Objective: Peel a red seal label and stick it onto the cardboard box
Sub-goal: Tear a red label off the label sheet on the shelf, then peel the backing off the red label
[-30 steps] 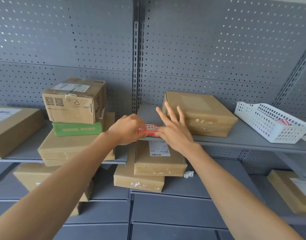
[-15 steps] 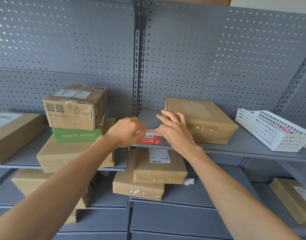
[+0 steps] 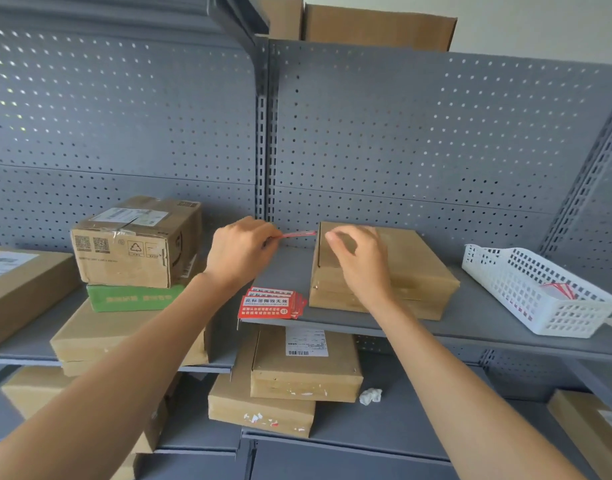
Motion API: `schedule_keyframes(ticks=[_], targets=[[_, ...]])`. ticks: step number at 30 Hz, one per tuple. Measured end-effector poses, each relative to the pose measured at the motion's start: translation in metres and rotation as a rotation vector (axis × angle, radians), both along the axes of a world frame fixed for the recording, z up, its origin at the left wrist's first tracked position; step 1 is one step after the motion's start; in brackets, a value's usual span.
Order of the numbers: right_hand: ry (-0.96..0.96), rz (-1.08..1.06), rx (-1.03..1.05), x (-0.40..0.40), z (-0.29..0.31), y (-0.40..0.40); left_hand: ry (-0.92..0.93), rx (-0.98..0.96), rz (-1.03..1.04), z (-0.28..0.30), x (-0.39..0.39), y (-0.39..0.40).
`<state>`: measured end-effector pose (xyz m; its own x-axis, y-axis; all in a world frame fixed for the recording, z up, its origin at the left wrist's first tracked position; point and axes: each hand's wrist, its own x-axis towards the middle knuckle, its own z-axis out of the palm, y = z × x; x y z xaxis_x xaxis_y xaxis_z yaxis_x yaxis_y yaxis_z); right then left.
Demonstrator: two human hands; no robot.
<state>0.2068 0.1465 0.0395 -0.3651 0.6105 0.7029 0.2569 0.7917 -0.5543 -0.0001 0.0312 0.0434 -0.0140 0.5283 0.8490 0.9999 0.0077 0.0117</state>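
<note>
My left hand point(image 3: 240, 252) pinches one red seal label point(image 3: 299, 234), held edge-on and nearly level, its free end reaching the top left corner of a flat cardboard box point(image 3: 417, 268) on the grey shelf point(image 3: 471, 323). My right hand point(image 3: 361, 261) hovers over the box's left part with fingers curled and apart, holding nothing. A stack of red seal labels point(image 3: 271, 304) lies on the shelf's front left corner, below and between my hands.
A white plastic basket point(image 3: 536, 292) with red labels inside stands at the right of the shelf. Stacked cardboard boxes and a green box point(image 3: 135, 297) sit on the left shelf. More boxes point(image 3: 304, 368) and a crumpled paper scrap point(image 3: 370, 395) lie on the shelf below.
The label stack now lies on the shelf instead of between my hands. My left hand lifted one label up toward the box corner; my right hand moved up over the box.
</note>
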Motion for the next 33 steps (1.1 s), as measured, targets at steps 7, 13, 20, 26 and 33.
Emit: schedule_keyframes(ticks=[7, 13, 20, 26, 33], targets=[[0.142, 0.251, -0.69, 0.03, 0.039, 0.023, 0.147, 0.178, -0.01, 0.03, 0.035, 0.048], [0.214, 0.342, -0.754, 0.063, 0.059, 0.05, 0.18, 0.25, -0.07, 0.038, 0.071, 0.091], [0.271, 0.318, -0.727, 0.096, 0.066, 0.078, -0.051, 0.198, -0.088, 0.038, 0.108, 0.124], [0.368, 0.287, -0.679, 0.115, 0.065, 0.091, -1.149, -0.044, -0.436, 0.054, 0.138, 0.125], [0.313, 0.256, -0.636, 0.118, 0.061, 0.089, -1.33, -0.094, -0.631, 0.064, 0.146, 0.138]])
